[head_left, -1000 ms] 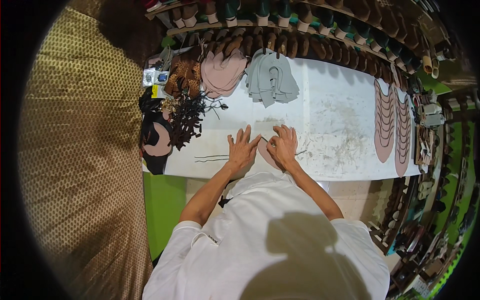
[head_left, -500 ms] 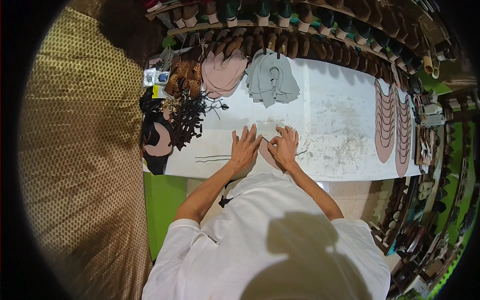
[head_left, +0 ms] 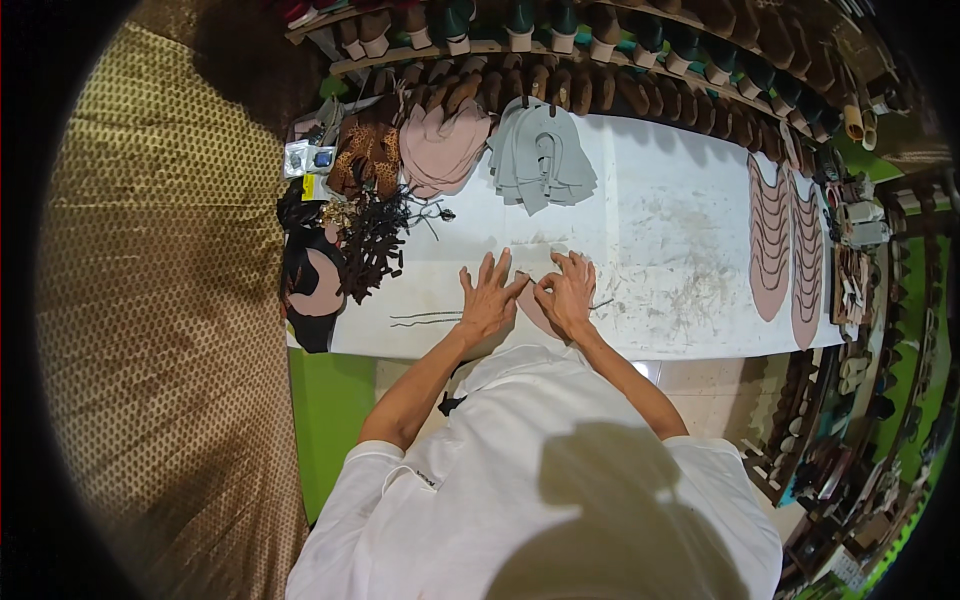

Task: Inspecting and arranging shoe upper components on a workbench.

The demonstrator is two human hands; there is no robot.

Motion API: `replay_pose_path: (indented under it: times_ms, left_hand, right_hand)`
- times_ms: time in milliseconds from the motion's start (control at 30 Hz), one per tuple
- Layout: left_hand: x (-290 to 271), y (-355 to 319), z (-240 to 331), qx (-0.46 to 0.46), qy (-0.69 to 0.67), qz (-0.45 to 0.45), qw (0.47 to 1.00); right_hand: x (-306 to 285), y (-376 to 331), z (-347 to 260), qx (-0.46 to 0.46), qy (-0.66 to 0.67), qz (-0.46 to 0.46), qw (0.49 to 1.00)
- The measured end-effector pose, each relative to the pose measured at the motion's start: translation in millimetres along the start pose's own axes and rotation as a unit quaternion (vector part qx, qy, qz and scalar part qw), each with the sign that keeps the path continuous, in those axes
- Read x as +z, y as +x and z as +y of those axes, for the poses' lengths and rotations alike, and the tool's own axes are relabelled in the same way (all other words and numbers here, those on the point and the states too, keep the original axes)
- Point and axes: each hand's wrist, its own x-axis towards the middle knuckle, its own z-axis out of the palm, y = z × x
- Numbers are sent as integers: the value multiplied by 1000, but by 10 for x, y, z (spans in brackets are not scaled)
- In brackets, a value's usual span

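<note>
A pink shoe-upper piece point(head_left: 536, 308) lies on the white table between my two hands, its lower part reaching toward my shirt. My left hand point(head_left: 487, 303) rests beside it with the fingers spread, the thumb and a fingertip by the piece's upper tip. My right hand point(head_left: 569, 300) is over its right edge, thumb and forefinger pinched on a thin dark strip. The strip's loose tail point(head_left: 603, 302) shows past that hand; most of the strip is hidden. Two more thin dark strips point(head_left: 425, 319) lie left of my left hand.
Stacks of pink pieces point(head_left: 445, 150) and grey pieces point(head_left: 543, 165) lie along the back. At left is a tangle of dark straps point(head_left: 372, 240). Overlapping pink pieces with dark edging point(head_left: 768, 245) line the right side. Shelves of shoes point(head_left: 600, 65) stand behind the white table point(head_left: 660, 240).
Less of the dark strip shows between my hands at the pink piece's tip. My left forefinger and thumb have shifted slightly; the right hand keeps its pinch.
</note>
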Motion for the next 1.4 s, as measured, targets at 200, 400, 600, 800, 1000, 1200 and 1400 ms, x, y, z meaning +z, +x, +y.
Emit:
replay_pose_path:
  times_ms: [200,400,600,800,1000,1200,1400]
  left_hand:
    - [24,-12,-10,-15,-32,-8,999]
    - [56,-29,24,-16,-88,30,996]
    - [60,-49,42,-10,-40,0,999]
    - [46,-9,22,4,-10,-6,1000]
    - [37,-32,29,-19,-72,-22,997]
    - [30,-27,102,-25,-66,1,998]
    - [57,-38,84,-26,-72,15,997]
  right_hand:
    - [6,-8,-3,-7,-20,-1,1000]
    - [31,-17,12,2,-9,-2,1000]
    - [37,-24,24,-1,-8,-4,1000]
    - [7,-97,71,-15,9,17,1000]
    - [-44,-176,164,-22,-17,-4,1000]
    - [-13,-115,200,-67,-29,-14,997]
    - [-11,-129,173,-46,-13,17,999]
